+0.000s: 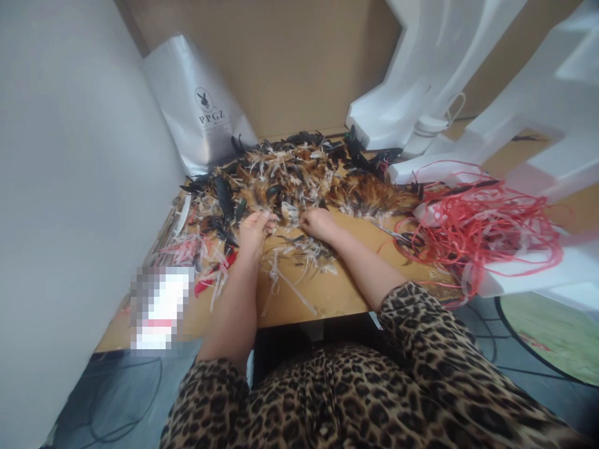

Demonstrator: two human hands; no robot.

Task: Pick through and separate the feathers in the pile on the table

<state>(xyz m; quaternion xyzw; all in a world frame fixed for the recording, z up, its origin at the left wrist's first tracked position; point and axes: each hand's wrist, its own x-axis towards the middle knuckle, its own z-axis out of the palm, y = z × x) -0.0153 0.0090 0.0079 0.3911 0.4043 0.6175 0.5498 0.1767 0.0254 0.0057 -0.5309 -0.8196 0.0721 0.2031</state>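
A wide pile of brown, black and white feathers (285, 165) covers the back and middle of the wooden table. At its front edge my left hand (255, 229) is closed in a pinch, and a brown feather (260, 198) fans out from its fingertips. My right hand (319, 223) lies a short way to the right, its fingers curled shut beside white feather quills (290, 213). What its fingertips hold, if anything, is hidden. Loose feather scraps and pale ribbon strips (290, 288) lie on the table between my forearms.
Scissors (397, 236) with dark handles lie right of my right hand, beside a tangle of red ribbon (491, 227). A silver bag (196, 109) stands back left, a white lidded bottle (425, 134) back right. White foam-like pieces (519, 156) crowd the right side.
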